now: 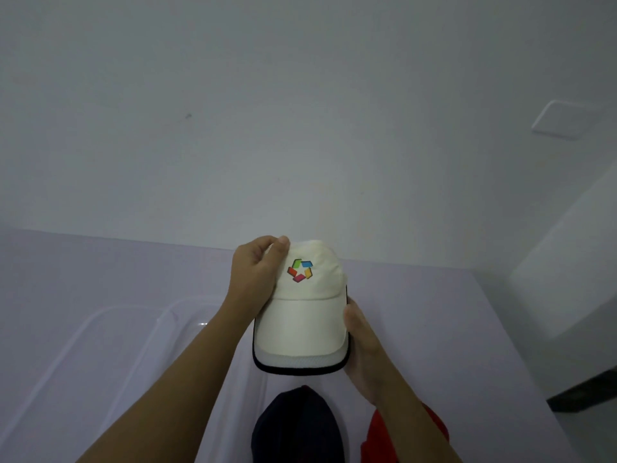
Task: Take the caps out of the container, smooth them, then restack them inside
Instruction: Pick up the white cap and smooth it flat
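Note:
I hold a white cap (pixel 302 315) with a multicoloured logo and a dark-edged brim up above the surface. My left hand (pixel 257 272) grips its crown from the left, thumb on top. My right hand (pixel 362 342) grips the right edge of the brim, fingers under it. A dark navy cap (pixel 297 426) lies near the front edge below the white one. A red cap (pixel 384 436) lies to its right, partly hidden by my right forearm. The clear plastic container (pixel 110 329) sits to the left on the lilac surface; I see nothing inside it.
The lilac surface (pixel 434 312) butts against a white wall at the back. Its right edge drops off to a white ledge and a dark floor patch (pixel 584 392). A white wall plate (pixel 561 120) is at upper right.

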